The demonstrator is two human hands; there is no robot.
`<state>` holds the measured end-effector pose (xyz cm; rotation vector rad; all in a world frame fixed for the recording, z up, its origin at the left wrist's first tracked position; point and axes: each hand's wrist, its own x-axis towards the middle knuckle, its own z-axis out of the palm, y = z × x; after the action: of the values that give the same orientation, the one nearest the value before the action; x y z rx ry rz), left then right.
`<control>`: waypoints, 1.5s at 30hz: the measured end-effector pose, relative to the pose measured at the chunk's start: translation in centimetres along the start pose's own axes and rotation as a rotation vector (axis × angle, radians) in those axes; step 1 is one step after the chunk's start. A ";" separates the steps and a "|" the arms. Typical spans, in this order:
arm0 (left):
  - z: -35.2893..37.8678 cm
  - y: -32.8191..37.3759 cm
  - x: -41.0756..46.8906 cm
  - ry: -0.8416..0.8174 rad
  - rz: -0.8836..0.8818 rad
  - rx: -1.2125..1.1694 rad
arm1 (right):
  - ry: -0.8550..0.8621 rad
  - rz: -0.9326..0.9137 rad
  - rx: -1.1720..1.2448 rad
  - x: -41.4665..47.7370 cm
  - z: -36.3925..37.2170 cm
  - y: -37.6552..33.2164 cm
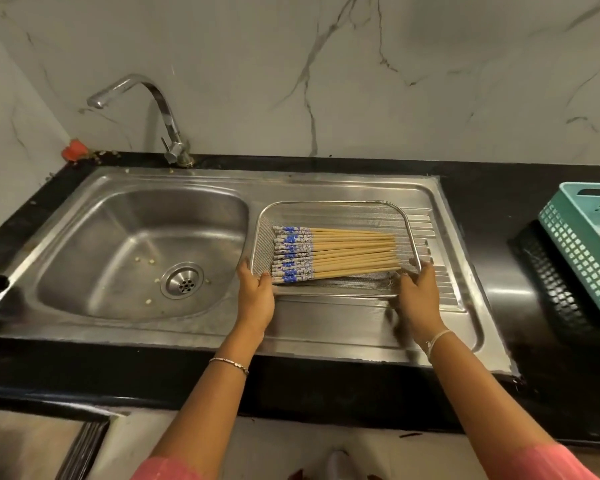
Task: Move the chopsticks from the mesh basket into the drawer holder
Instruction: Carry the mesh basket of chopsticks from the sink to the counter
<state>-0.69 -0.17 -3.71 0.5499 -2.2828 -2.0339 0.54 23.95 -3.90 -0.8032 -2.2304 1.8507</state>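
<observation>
A steel mesh basket (336, 207) rests on the sink's draining board, right of the basin. Several wooden chopsticks (354, 252) with blue-and-white patterned tops lie flat in it, tops to the left, tips to the right. My left hand (255, 296) grips the basket's near left corner. My right hand (418, 294) grips its near right corner, fingers over the rim. No drawer holder shows in this view.
The steel sink basin (84, 237) with drain and food scraps lies to the left, a bent faucet (167, 123) behind it. A teal plastic basket (584, 247) sits on a black one (548, 289) at the right, on the black counter (482, 202). A marble wall stands behind.
</observation>
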 end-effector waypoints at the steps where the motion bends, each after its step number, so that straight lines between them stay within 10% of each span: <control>1: -0.1 -0.1 0.2 -0.015 -0.042 -0.075 | -0.013 0.043 0.049 0.2 0.0 0.1; 21: -7.8 3.4 -6.5 -0.084 -0.220 -0.869 | -0.275 0.282 0.885 -8.6 2.5 -5.4; 45: -27.0 -5.8 -41.6 0.599 -0.003 -1.037 | -0.916 0.431 0.558 -39.6 8.3 -0.8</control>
<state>46.56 -14.69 3.09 0.8553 -0.7470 -2.2474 30.35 -2.21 3.96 -0.3624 -1.7309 3.3537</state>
